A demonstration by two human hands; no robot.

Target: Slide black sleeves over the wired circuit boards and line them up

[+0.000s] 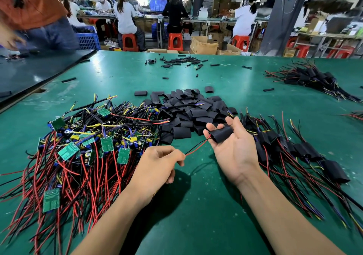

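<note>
**Sleeved board held in right hand, leads pinched in left**

The right hand [233, 146], at centre frame, lies palm up with fingers loosely curled around a black sleeve [221, 133], which rests across the fingers. A thin red and black wire pair [196, 147] exits the sleeve's left end and runs down-left to the left hand [159, 162]. The left hand is closed in a fist, pinching the wire pair between thumb and forefinger just above the green table [196, 205].

At left of frame sits a tangled pile of unsleeved circuit boards [82, 148], green boards showing among red, black and yellow leads. Directly above the hands lies a heap of loose black sleeves [192, 109]. At right of frame, sleeved assemblies [298, 152] lie side by side in a rough row, leads trailing toward the lower right. A second sleeved bundle [310, 77] sits at upper right. Smaller black tube pieces [180, 61] are scattered at top centre.
</note>
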